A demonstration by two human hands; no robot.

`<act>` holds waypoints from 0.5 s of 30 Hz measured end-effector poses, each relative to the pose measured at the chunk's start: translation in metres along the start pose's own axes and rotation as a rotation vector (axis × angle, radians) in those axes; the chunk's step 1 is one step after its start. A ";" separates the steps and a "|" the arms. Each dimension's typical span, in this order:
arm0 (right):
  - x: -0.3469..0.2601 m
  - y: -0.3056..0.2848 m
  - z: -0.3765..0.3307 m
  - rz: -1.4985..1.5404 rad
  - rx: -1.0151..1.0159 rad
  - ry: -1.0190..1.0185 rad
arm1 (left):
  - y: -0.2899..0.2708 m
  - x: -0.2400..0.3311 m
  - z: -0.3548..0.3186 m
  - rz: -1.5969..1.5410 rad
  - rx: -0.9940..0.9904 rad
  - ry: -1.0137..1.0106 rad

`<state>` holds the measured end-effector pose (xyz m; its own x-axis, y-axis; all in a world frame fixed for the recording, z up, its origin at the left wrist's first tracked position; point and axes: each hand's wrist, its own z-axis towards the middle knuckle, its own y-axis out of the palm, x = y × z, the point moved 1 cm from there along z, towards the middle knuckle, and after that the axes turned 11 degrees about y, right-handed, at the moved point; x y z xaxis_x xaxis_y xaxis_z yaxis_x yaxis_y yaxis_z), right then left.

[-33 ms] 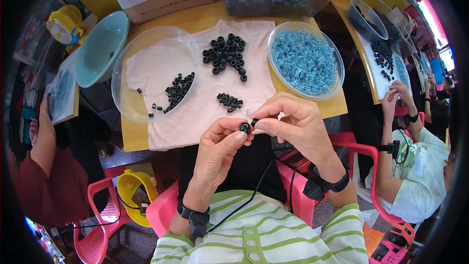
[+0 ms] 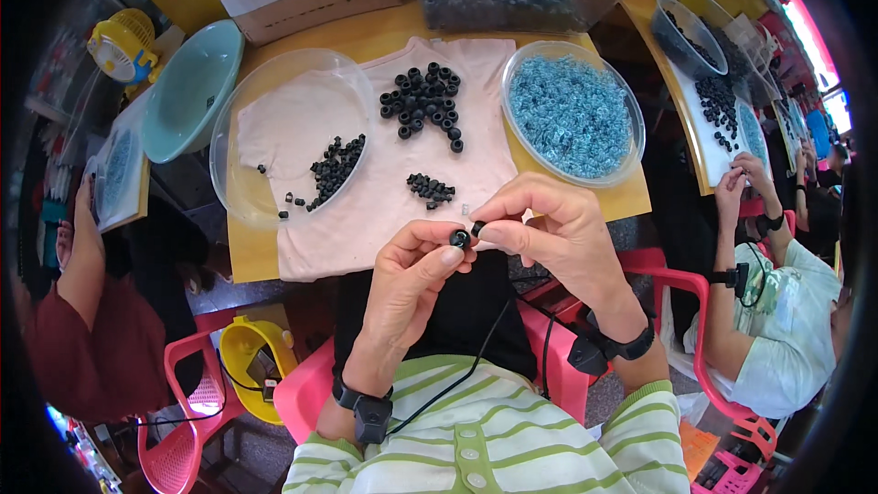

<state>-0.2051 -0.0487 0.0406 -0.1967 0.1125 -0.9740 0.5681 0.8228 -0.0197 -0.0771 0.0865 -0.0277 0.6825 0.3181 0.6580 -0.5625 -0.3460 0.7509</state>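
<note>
Over the near edge of the cloth, my left hand (image 2: 412, 279) pinches a round black hollow bead-like piece (image 2: 459, 239) between thumb and fingers. My right hand (image 2: 553, 229) is closed on a smaller black plug-like piece (image 2: 477, 228), held right beside the round one; whether the two touch I cannot tell. Just beyond my fingertips a small clear or silvery coil (image 2: 465, 209) lies on the pale pink cloth (image 2: 393, 242). A little heap of small black pieces (image 2: 430, 188) lies past it, and farther off a cluster of round black pieces (image 2: 421, 101).
A clear tub (image 2: 219, 183) with small black pieces stands left, a tub (image 2: 637, 142) of bluish spring-like coils right. Behind are a cardboard box (image 2: 315, 5) and a clear bin (image 2: 512, 9). A green basin (image 2: 224, 55) is far left. Other people sit on both sides.
</note>
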 end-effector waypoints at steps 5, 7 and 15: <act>0.005 -0.001 -0.001 -0.001 -0.008 -0.029 | 0.003 -0.002 -0.002 -0.017 -0.016 -0.014; 0.008 0.001 -0.002 -0.024 0.003 -0.043 | 0.005 -0.002 -0.003 -0.023 -0.005 -0.026; 0.008 0.005 -0.005 -0.167 0.084 -0.182 | 0.005 -0.002 -0.003 -0.065 0.000 -0.070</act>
<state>-0.2082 -0.0410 0.0343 -0.1510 -0.1295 -0.9800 0.6059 0.7712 -0.1953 -0.0830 0.0871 -0.0251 0.7489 0.2773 0.6019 -0.5156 -0.3268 0.7921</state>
